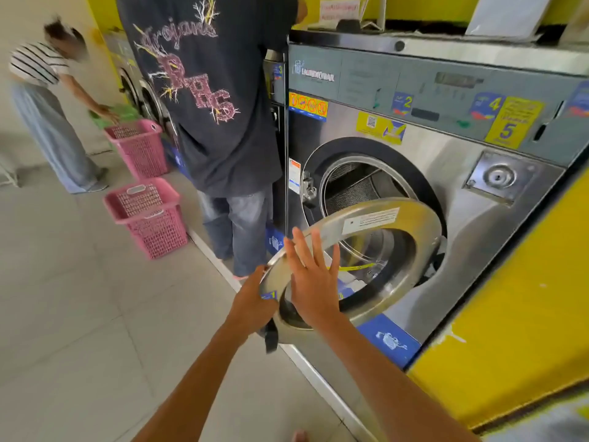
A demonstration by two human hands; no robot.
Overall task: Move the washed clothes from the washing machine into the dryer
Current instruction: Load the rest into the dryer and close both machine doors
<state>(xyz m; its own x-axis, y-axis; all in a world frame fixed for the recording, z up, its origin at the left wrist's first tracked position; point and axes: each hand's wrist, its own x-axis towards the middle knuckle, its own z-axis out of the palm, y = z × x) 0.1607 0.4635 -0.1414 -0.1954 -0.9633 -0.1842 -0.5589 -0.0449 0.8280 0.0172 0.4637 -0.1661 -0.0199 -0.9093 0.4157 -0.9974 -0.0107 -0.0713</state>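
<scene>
Washer point(478, 218) door point(366, 231) stood half open as my left hand point(251, 301) gripped its rim, my right hand point(314, 282) spread flat; reaching into the drum point(357, 189) came next, I judged.

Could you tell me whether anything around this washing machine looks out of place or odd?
One thing: a dark piece of cloth hangs below the open door, beside the left hand gripping the door's rim; whether that hand holds it is unclear. The right hand lies flat against the door.
</scene>
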